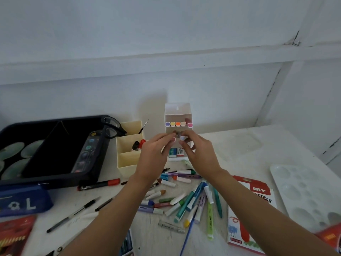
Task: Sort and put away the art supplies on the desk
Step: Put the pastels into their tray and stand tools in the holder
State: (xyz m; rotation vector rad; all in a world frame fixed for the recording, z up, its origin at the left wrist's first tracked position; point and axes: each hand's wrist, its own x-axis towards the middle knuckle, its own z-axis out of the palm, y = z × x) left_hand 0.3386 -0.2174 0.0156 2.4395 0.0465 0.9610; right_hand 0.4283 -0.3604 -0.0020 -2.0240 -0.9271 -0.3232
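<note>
Markers stand on end in a white box [178, 111] held upright at the centre of the frame, before the pale wall and above the back of the worktop [230, 150]. The box's long axis runs vertically, its flap up and its open front toward the camera. A row of five caps [177, 124], purple, yellow, orange, beige and pink, runs left to right across the opening.

Just below that row both hands meet, fingers curled. The left hand [154, 156] pinches a pink marker [173, 139] at its cap, and the right hand [200, 154] pinches a lilac marker [182, 138] the same way. Both caps point up, side by side, against the box front. What bears the box's weight is hidden behind the hands.

Left of the box, close by, stands a cream organiser [129, 159], and beyond it a black tray [55, 148] fills the left edge. A loose pile of markers [184, 198] lies below centre, between the forearms. A pastels pack [252, 209] and a white palette [304, 191] sit at lower right. Bare worktop shows right of the box, toward the far corner.
</note>
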